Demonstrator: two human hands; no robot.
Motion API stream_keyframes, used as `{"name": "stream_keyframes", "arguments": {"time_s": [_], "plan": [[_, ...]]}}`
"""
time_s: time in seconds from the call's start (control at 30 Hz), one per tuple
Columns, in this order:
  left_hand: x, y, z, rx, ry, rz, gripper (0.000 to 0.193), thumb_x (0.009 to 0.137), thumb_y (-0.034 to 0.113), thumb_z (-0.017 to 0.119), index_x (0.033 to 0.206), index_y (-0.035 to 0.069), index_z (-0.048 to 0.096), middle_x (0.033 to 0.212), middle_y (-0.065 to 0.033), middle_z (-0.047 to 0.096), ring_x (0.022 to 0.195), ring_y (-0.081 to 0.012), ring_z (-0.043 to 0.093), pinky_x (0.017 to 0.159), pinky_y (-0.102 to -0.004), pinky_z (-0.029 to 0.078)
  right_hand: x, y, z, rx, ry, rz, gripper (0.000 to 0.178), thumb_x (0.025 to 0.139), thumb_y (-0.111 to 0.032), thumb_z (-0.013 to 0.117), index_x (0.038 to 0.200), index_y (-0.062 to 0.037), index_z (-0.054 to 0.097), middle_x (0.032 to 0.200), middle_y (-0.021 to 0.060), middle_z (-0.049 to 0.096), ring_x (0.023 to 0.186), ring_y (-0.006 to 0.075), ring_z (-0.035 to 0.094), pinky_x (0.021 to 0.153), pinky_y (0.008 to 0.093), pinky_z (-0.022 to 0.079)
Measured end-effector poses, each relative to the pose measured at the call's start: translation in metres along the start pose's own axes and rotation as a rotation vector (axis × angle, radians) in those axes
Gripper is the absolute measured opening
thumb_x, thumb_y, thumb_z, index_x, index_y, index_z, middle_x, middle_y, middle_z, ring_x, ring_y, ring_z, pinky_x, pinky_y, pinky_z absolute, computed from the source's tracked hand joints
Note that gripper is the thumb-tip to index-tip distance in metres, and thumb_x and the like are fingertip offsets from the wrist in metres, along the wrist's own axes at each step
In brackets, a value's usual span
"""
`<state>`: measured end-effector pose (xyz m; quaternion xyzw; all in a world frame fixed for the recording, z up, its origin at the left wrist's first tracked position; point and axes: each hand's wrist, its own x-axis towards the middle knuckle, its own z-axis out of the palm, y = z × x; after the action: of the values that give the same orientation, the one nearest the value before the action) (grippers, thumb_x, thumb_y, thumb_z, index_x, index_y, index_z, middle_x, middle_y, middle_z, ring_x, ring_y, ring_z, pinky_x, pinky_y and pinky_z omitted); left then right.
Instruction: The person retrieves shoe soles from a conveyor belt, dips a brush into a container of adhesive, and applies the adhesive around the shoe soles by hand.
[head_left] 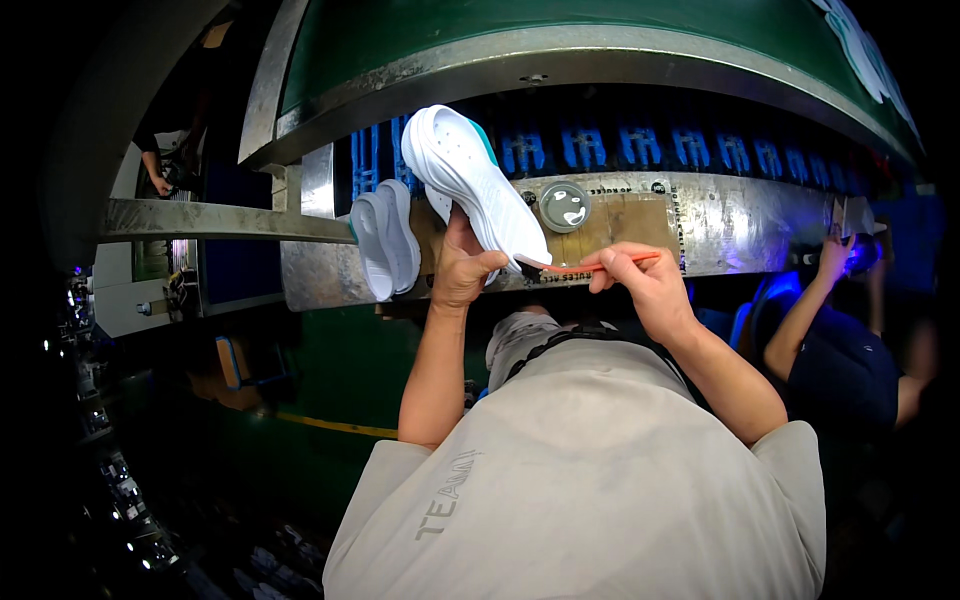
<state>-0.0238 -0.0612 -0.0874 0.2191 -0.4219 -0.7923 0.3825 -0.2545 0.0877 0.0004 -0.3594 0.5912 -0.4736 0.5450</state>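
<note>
Your beige shirt (585, 480) lies nearest; your left hand (464, 270) grips a white sole (482, 200); your right hand (645, 285) pinches an orange brush (572, 269) at its near end

A yellow line (335, 425) crosses the dimly lit green floor (340, 350).

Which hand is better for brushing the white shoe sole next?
Probably the right hand: it already holds the brush, with the brush's dark tip at the end of the white shoe sole. The left hand is busy holding the sole.
</note>
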Motion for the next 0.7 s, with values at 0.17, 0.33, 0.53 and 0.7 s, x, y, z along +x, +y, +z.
{"name": "stream_keyframes", "arguments": {"time_s": [0.17, 0.33, 0.53, 0.7], "plan": [[-0.005, -0.008, 0.003, 0.07, -0.029, -0.034, 0.11, 0.073, 0.02, 0.096, 0.162, 0.005, 0.033, 0.149, -0.0088, 0.054, 0.138, -0.0242, 0.052, 0.119, -0.0399, 0.038, 0.006, -0.006, 0.016, 0.505, 0.116, 0.091, 0.032, 0.107, -0.025, 0.058, 0.11, 0.0022, 0.076, 0.089, 0.0056, 0.072, 0.084, 0.0108, 0.062, 0.082, 0.0272, 0.05], [-0.012, -0.012, 0.002, 0.099, -0.076, -0.013, 0.114, 0.081, 0.033, 0.091, 0.167, 0.004, 0.022, 0.155, -0.0096, 0.048, 0.141, -0.0217, 0.049, 0.12, -0.038, 0.035, 0.015, 0.002, 0.011, 0.449, 0.103, 0.027, 0.031, 0.108, -0.024, 0.057, 0.113, 0.0004, 0.075, 0.09, 0.0046, 0.073, 0.085, 0.0098, 0.061, 0.082, 0.0272, 0.049], [-0.033, 0.023, 0.006, -0.251, -0.193, -0.388, 0.09, 0.103, 0.064, 0.034, 0.162, -0.003, 0.027, 0.146, -0.0251, 0.055, 0.12, -0.0315, 0.066, 0.096, -0.042, 0.061, 0.024, -0.054, -0.027, -0.261, -0.094, -0.373, 0.02, 0.102, -0.015, 0.065, 0.111, -0.0005, 0.076, 0.093, 0.0073, 0.073, 0.092, 0.0162, 0.066, 0.087, 0.0309, 0.052], [-0.031, 0.045, 0.017, -0.138, -0.223, -0.511, 0.079, 0.103, 0.057, 0.038, 0.145, -0.01, 0.046, 0.115, -0.0356, 0.066, 0.084, -0.0464, 0.074, 0.045, -0.0458, 0.062, 0.051, -0.083, -0.027, -0.685, -0.678, -0.77, 0.023, 0.088, -0.007, 0.077, 0.111, -0.0069, 0.077, 0.097, 0.0053, 0.074, 0.092, 0.0268, 0.064, 0.086, 0.037, 0.053]]}}
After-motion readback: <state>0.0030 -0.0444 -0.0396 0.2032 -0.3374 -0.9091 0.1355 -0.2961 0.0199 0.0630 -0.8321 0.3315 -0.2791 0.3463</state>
